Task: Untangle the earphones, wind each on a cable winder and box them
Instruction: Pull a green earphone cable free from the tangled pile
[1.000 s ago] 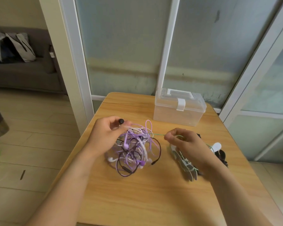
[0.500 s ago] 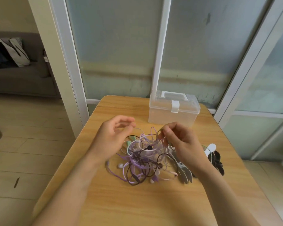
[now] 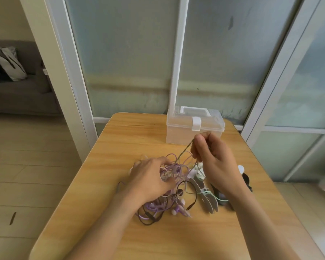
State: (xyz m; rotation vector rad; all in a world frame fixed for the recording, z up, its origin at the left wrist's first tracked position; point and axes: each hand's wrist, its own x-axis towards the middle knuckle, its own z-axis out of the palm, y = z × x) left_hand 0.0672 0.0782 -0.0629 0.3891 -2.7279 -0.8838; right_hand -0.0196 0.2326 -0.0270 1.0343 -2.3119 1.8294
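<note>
A tangle of purple, white and dark earphone cables [image 3: 169, 196] lies mid-table. My left hand [image 3: 150, 179] sits on top of the tangle, fingers curled into the cords. My right hand [image 3: 212, 158] is lifted above it and pinches a thin cable [image 3: 184, 152] that runs taut down into the pile. Grey cable winders [image 3: 204, 197] lie just right of the tangle, a pale green cord across them. Behind stands the clear plastic box [image 3: 193, 128], lid closed with a white latch.
The wooden table [image 3: 120, 147] ends at glass door panels behind the box. A white and a black winder piece [image 3: 245, 177] lie right of my right wrist. A sofa stands in the far left room.
My right hand has risen toward the box, drawing a cable up from the pile. My left hand has dropped onto the tangle and closed on it.
</note>
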